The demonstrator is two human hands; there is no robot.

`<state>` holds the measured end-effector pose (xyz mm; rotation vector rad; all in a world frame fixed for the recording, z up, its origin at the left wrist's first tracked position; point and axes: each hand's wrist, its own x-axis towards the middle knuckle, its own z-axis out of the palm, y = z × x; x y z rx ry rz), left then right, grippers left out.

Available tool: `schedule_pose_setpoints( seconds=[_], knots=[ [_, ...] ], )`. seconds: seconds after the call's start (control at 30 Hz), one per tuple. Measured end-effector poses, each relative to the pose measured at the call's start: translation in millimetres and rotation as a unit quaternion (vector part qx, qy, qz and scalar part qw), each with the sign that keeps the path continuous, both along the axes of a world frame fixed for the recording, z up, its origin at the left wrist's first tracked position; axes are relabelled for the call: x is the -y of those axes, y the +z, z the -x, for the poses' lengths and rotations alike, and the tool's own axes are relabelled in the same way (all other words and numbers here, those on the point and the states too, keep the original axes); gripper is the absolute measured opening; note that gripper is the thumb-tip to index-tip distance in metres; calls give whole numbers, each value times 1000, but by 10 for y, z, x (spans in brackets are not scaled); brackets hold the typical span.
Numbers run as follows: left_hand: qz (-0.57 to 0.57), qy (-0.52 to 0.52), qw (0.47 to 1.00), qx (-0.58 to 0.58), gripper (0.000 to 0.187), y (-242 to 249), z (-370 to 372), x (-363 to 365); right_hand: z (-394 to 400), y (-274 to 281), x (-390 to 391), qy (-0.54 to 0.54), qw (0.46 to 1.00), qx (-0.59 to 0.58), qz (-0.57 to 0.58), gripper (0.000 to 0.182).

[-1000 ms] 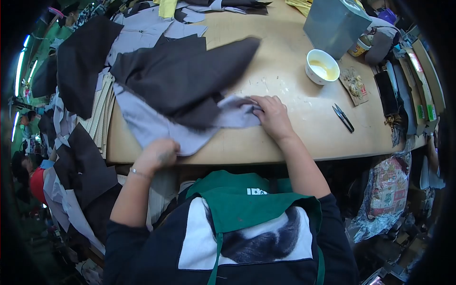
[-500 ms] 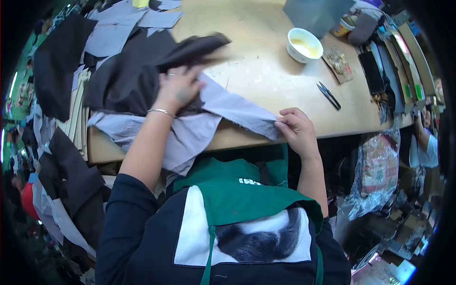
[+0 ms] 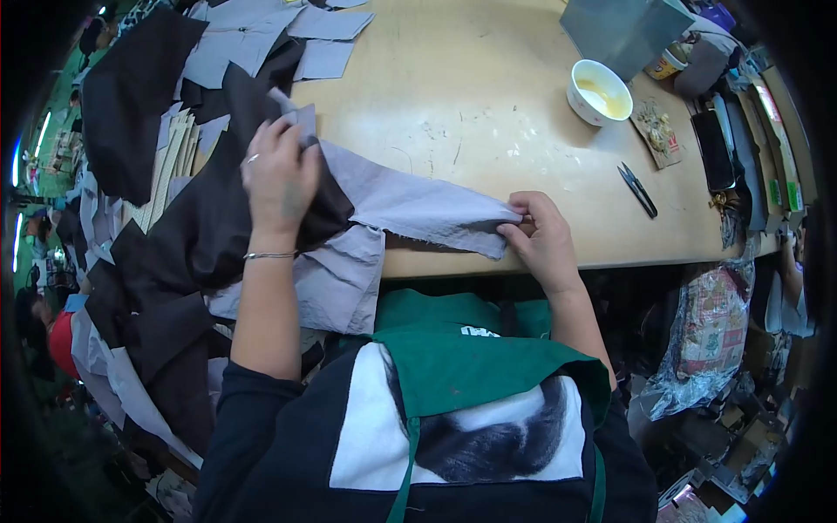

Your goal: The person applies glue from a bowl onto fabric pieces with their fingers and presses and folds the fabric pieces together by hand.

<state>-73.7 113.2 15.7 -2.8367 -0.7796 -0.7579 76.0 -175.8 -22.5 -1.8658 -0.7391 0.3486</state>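
Observation:
On the table's near side lies a garment piece of dark cloth [image 3: 248,213] joined to light grey cloth [image 3: 410,192]. My left hand [image 3: 283,179], with a ring and a bracelet, is on the dark part, its fingers curled round a raised fold where a pale underside shows. Between thumb and fingers, my right hand [image 3: 545,231] pinches the tapered right end of the grey cloth. That grey strip is stretched out nearly flat, with a frayed lower edge. More of the grey cloth hangs over the table edge below my left wrist.
Thread snips [image 3: 638,190] lie right of centre on the table [image 3: 488,96], below a white bowl [image 3: 600,92] with yellowish contents. Beside it is a small card [image 3: 656,132] with bits on it. A grey-green box [image 3: 623,35] stands behind. Cut cloth pieces [image 3: 235,39] cover the left side.
My left hand has moved left, drawing the dark cloth toward the left edge and uncovering more grey cloth. The right hand keeps its pinch on the grey end. The whole view has shifted slightly.

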Motion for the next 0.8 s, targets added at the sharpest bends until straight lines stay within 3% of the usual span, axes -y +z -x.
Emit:
schedule_pose_setpoints(
  seconds=[0.07, 0.13, 0.23, 0.37, 0.47, 0.6, 0.7, 0.8],
  knots=[
    [53, -198, 979, 8, 30, 279, -300, 335, 5, 14, 6, -22, 1000, -1, -2, 33],
    [218, -372, 900, -64, 34, 161, -535, 489, -5, 16, 41, -32, 997, 65, 23, 32],
    [278, -403, 852, -184, 33, -155, -769, 604, -22, 27, 150, 12, 983, 167, 72, 30],
    [341, -354, 832, -256, 26, -157, -839, 652, 9, 35, 232, 23, 981, 185, 43, 28],
    [352, -331, 849, -214, 24, -193, -757, 642, 5, -9, 226, 28, 980, 195, 15, 27],
    [305, -391, 865, -77, 15, -184, -598, 592, -19, 12, 211, 16, 983, 183, 18, 29],
    [240, -426, 872, -31, 29, -171, -512, 579, -16, -3, 184, 13, 987, 155, -23, 34],
    [244, -404, 882, 6, 40, -259, -465, 601, 31, -20, 111, -20, 992, 102, -73, 39]
  ],
)
